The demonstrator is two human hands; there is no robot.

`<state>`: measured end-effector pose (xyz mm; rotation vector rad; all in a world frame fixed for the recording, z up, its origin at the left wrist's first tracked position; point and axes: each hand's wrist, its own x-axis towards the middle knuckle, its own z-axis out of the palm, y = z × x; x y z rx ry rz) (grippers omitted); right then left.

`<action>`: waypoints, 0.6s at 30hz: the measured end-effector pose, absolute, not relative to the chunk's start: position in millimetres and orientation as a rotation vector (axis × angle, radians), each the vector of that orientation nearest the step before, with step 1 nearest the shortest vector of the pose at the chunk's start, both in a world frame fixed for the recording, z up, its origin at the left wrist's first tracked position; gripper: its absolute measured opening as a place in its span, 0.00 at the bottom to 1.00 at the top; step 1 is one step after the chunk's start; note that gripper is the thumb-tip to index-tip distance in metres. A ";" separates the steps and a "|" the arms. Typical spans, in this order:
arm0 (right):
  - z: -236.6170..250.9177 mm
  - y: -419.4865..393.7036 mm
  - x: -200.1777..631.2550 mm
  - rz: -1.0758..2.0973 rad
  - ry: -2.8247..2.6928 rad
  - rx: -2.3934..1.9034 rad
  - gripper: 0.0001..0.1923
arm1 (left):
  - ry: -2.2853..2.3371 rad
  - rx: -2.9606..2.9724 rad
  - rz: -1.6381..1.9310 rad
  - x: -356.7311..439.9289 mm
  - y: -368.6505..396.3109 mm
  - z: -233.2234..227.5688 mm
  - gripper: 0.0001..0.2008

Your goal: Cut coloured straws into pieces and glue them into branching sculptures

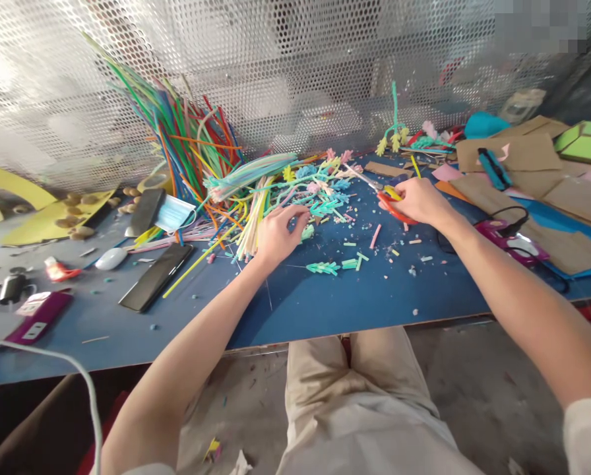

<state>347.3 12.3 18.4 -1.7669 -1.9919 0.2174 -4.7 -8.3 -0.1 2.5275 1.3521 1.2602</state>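
The right hand (417, 201) hides most of the red-handled scissors (392, 201); the background top right is blurred.

A pair of orange-handled scissors (392, 201) is sitting in the right hand (419, 201), its metal blades lying low over the blue desk (325, 303) and pointing left toward a heap of cut pastel straws (320, 188). The heap is lying spread out in teal, pink and yellow, and the left hand (280, 234) is resting its fingertips on its near edge. Short cut bits (347, 264) are lying scattered just in front.
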 end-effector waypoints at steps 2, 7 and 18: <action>23.0 8.2 345.3 0.263 -1.938 -1.685 0.29 | 1.370 2.514 1.301 -6.4 -6.5 -0.2 0.11; 25.3 1.7 338.2 0.117 -2.045 -1.449 0.26 | 1.444 2.443 1.370 -10.1 -2.9 -2.3 0.17; 21.3 -6.1 316.6 0.114 -2.020 -1.252 0.28 | 1.484 2.208 1.601 -17.1 2.5 -4.0 0.17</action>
